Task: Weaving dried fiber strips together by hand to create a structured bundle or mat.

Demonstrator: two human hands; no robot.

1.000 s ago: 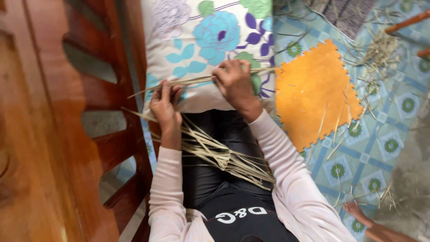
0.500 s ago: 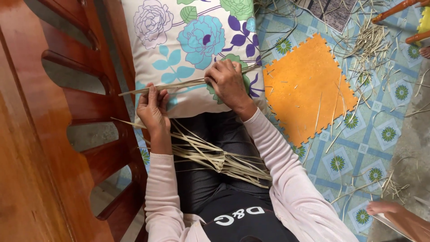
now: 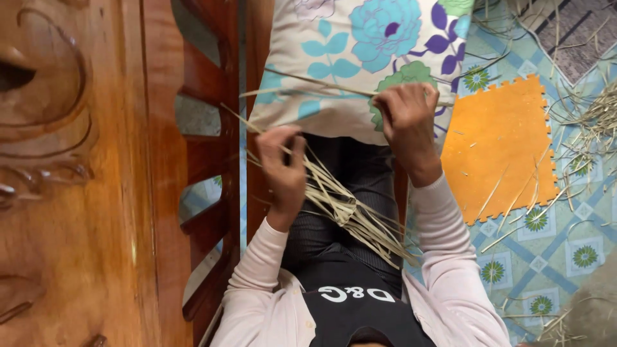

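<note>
My left hand (image 3: 283, 168) is closed around thin dry straw strips at the upper end of a loose bundle (image 3: 350, 212) that lies across my lap. My right hand (image 3: 406, 115) pinches a long straw strip (image 3: 308, 87) that stretches leftward across a flowered pillow (image 3: 360, 58). The pillow rests over my knees, just beyond both hands. I wear pale pink sleeves and dark trousers.
A carved wooden chair or bench frame (image 3: 122, 173) fills the left side, close to my left arm. An orange foam mat (image 3: 498, 144) lies on the patterned floor at the right, with scattered straw (image 3: 591, 122) around it. A grey striped mat (image 3: 565, 32) sits at top right.
The view has shifted, so hands and pillow sit further right in view. My left hand has dropped from the long strip to the bundle on my lap; my right hand still holds the strip.
</note>
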